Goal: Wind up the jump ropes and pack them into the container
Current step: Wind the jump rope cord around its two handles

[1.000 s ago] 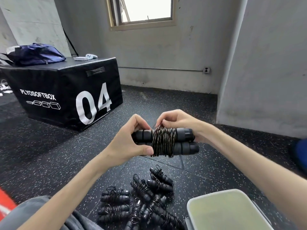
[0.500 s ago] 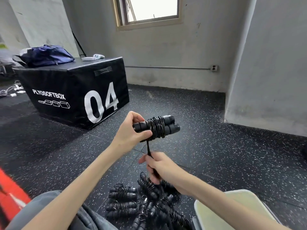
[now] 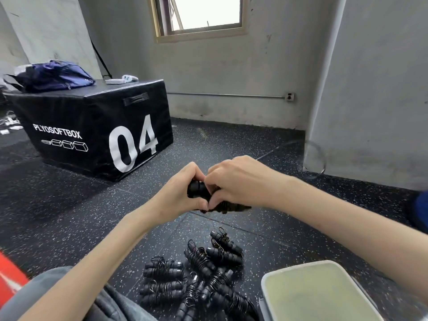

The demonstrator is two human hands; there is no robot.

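Note:
A black jump rope (image 3: 196, 189), cord wound round its two handles, is held in the air at mid-frame. My left hand (image 3: 178, 192) grips the handles' left end. My right hand (image 3: 238, 181) is curled over the wound middle and right part, hiding most of it. Below on the floor lies a pile of several wound black jump ropes (image 3: 196, 274). The pale translucent container (image 3: 310, 295) stands at the lower right beside the pile.
A black plyo soft box marked 04 (image 3: 97, 130) stands to the left with a blue bag (image 3: 55, 75) on top. Grey walls close the back and right. A red object (image 3: 9, 279) shows at the lower left, my knee (image 3: 69, 304) below.
My right hand came up from below, where it pulled the cord's end, and now covers the wound rope. The bundle has dropped slightly and is largely hidden.

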